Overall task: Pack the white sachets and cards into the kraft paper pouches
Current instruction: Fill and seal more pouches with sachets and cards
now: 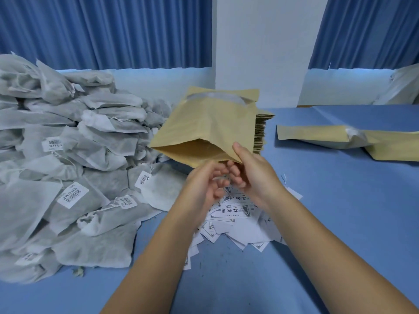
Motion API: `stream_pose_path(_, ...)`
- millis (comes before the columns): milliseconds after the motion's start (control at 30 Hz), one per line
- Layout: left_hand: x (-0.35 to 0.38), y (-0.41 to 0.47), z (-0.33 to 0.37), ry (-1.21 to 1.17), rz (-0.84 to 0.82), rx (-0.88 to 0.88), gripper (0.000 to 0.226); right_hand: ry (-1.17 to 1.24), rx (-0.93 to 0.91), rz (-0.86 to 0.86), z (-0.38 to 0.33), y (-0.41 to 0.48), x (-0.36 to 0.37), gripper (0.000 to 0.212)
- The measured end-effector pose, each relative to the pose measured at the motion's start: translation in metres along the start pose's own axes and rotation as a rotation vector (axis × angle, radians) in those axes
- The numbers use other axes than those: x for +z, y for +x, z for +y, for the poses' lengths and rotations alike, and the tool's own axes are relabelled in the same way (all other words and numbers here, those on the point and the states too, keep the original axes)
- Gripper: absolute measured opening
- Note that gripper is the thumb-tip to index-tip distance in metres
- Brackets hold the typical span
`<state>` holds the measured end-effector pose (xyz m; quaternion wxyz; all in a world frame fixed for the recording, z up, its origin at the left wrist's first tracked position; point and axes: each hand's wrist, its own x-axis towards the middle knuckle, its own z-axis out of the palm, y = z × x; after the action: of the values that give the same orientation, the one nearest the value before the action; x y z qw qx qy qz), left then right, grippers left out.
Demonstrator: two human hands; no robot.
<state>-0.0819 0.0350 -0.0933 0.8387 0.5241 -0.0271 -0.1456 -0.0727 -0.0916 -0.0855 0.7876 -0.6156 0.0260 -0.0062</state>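
While my right grip (256, 175) pinches the near right corner of a kraft pouch (204, 130), thumb on top and fingers beneath, the pouch is held above the counter (328, 223), its mouth gaping toward me and nothing showing inside. My left grip (204, 184) curls just under the mouth's lower lip; blur hides whether it clasps the paper or nothing at all. To do this step well, I judge, the mouth should be spread wide and kept steady by one grip before the other reaches for a filling. White sachets (79, 137) are heaped at left, close beside the pouch; cards (235, 211) lie scattered on the counter beneath my wrists. A stack of flat pouches (261, 132) stands just behind the held one, and filled pouches (317, 134) lie far right. The sachets' strings and tags could snag on the lip.
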Motion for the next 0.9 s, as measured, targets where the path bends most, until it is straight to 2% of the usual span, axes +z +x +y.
stream_pose_path(100,0.003,-0.001,0.0,0.035,0.047,0.07,0.03,-0.095,-0.015,-0.044,0.002,-0.003,0.004,0.045)
stream_pose_path(233,0.0,0.0,0.0,0.141,0.113,0.152,0.036,-0.092,-0.021,-0.167,0.005,-0.006,0.008,0.046)
stream_pose_path(367,0.001,-0.001,0.002,0.052,0.078,0.168,0.037,-0.045,-0.03,-0.267,0.006,-0.006,0.008,0.054)
stream_pose_path(467,0.002,-0.001,0.0,0.066,0.166,0.186,0.036,-0.064,-0.05,-0.313,0.007,-0.007,0.008,0.055)
stream_pose_path(667,-0.001,0.002,-0.001,0.154,0.3,0.232,0.029,-0.137,-0.032,-0.271,0.011,-0.01,0.013,0.045)
stream_pose_path(767,-0.001,0.001,-0.001,0.191,0.3,0.22,0.03,-0.161,-0.019,-0.266,0.01,-0.011,0.013,0.043)
stream_pose_path(900,-0.001,-0.001,0.0,0.116,0.255,0.193,0.03,-0.156,-0.015,-0.27,0.009,-0.011,0.011,0.04)
